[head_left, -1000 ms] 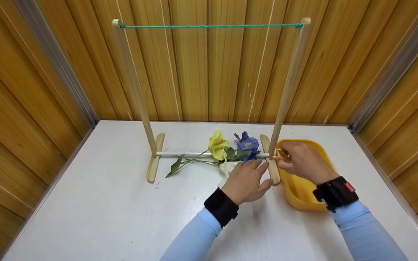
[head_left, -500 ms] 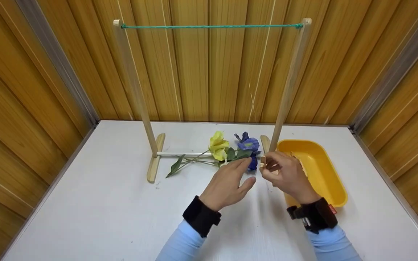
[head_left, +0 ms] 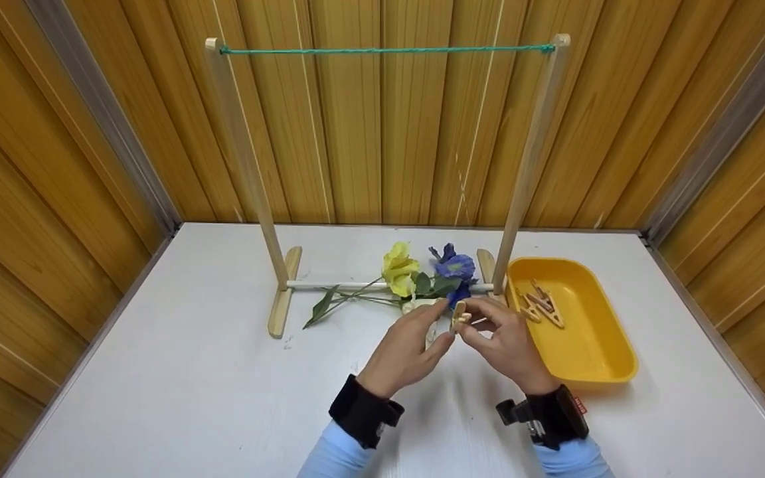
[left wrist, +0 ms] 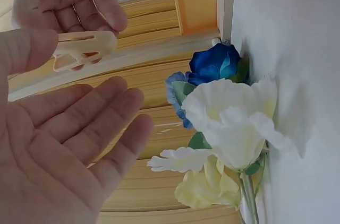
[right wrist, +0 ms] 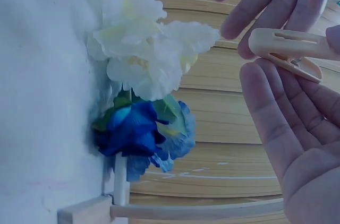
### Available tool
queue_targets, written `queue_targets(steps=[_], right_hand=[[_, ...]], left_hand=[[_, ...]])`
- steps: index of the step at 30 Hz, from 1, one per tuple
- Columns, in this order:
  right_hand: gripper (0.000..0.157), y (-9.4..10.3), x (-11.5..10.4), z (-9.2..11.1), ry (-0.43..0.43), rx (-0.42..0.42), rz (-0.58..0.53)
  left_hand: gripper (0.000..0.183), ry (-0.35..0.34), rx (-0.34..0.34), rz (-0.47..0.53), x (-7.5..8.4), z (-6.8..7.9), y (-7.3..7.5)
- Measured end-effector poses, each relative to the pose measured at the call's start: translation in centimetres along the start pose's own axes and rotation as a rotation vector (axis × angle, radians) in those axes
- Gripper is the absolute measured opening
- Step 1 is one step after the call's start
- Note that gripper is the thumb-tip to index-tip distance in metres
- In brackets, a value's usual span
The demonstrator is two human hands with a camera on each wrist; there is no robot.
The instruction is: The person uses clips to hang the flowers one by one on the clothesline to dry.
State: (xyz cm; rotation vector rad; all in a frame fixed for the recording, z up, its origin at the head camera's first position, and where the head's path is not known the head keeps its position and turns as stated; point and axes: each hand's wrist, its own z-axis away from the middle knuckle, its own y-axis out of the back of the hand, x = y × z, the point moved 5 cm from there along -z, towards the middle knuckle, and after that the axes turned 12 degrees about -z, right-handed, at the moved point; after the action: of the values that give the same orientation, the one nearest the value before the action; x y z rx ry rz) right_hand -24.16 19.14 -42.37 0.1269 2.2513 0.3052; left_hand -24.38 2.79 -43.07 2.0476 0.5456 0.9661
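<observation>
My right hand (head_left: 505, 342) pinches a pale clothespin (head_left: 459, 317) between thumb and fingers, low over the table. In the right wrist view the clothespin (right wrist: 289, 46) lies along the fingers, its spring showing. My left hand (head_left: 404, 348) is beside it, fingers mostly straight; in the left wrist view its thumb overlaps one end of the clothespin (left wrist: 85, 48). Just beyond the hands lie artificial flowers: a yellow one (head_left: 399, 269), a light blue-violet one (head_left: 455, 265), a dark blue rose (right wrist: 135, 128) and a white one (left wrist: 228, 118), partly hidden by the left hand in the head view.
A wooden frame with two posts (head_left: 532, 159) carries a green cord (head_left: 382, 50) across its top and a white rod (head_left: 326, 285) low down. At right stands a yellow tray (head_left: 611, 332) with several clothespins (head_left: 542, 305). Wood-patterned walls (head_left: 349, 133) enclose the white table (head_left: 190, 372).
My right hand has moved left from the tray, bringing a clothespin with it. The left hand has drawn back leftward from the flowers, and the two hands now meet near the clothespin.
</observation>
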Motion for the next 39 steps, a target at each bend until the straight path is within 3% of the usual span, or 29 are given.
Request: queue_targets(steps=[13, 20, 30, 39], right_hand=[[0.031, -0.86, 0.32, 0.64, -0.037, -0.057, -0.083], [0.032, -0.81, 0.28, 0.71, -0.084, -0.071, -0.09], [0.029, -0.68, 0.1, 0.65, -0.153, -0.079, -0.118], [0.024, -0.5, 0.19, 0.59, -0.203, -0.048, -0.1]], left_hand=[[0.032, -0.044, 0.078, 0.104, 0.05, 0.26, -0.6], [0.027, -0.045, 0.094, 0.1, 0.06, 0.3, -0.54], [0.033, -0.025, 0.138, 0.097, -0.05, 0.2, -0.51], [0.026, -0.03, 0.179, 0.064, -0.14, 0.02, -0.57]])
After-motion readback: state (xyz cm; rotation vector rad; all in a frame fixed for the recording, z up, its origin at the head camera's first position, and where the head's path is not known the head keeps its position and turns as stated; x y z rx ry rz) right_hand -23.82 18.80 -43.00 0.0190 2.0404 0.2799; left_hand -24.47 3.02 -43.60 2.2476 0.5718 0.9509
